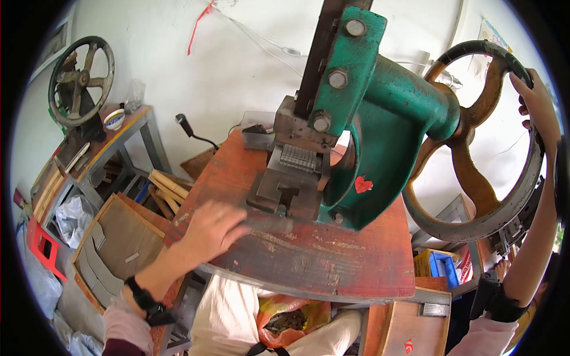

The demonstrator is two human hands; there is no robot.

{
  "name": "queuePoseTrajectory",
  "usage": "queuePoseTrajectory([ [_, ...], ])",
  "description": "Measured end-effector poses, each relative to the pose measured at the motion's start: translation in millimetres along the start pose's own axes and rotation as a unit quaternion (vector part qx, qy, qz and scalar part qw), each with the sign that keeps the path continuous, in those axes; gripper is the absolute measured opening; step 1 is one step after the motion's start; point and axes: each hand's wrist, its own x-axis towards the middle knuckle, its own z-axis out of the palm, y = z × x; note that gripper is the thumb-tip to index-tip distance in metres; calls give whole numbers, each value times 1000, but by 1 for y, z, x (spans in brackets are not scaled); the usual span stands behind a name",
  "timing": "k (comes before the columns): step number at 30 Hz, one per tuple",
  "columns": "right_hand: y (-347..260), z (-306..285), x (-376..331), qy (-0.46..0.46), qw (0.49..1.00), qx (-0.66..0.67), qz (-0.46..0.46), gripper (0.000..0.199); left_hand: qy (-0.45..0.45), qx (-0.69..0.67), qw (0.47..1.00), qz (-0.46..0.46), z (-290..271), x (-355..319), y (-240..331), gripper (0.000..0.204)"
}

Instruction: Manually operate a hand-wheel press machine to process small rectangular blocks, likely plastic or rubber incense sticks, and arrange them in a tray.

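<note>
A green hand press (392, 113) stands on the reddish wooden bench, and my right hand (537, 107) is closed on the upper rim of its large handwheel (475, 184). Under the press's steel ram (306, 130), a ridged grey metal piece (297, 157) rests on the slotted steel base block (285, 193). My left hand (214, 231), smeared by motion, is over the bench's left front, left of that block. Its fingers look pinched together, and a blurred grey strip (270, 224) extends from them; its kind cannot be made out.
A wooden tray (113, 237) with curved grey strips lies at left, below another handwheel (81, 80) on a side bench. A clear plastic box (258, 139) sits behind the press. An orange bag (297, 320) of small pieces lies on my lap. A blue crate (442, 267) stands at right.
</note>
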Motion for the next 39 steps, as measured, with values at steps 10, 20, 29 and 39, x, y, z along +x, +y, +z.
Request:
queuePoseTrajectory([
  [10, -15, -7, -13, 31, 998, -54, -17, 46, -10, -34, 998, 51, 17, 83, -1, 51],
  [20, -59, -18, -61, 0, 997, -10, -76, 35, -109, 132, 982, 82, 46, 118, -20, 44],
  [29, -36, -12, -61, 86, 995, 41, -36, 30, -114, 170, 976, 70, 63, 124, 1, 40],
  [39, 16, 97, -239, 383, 834, 152, -367, 25, -13, -664, 580, -472, -13, 47, 41, 48],
])
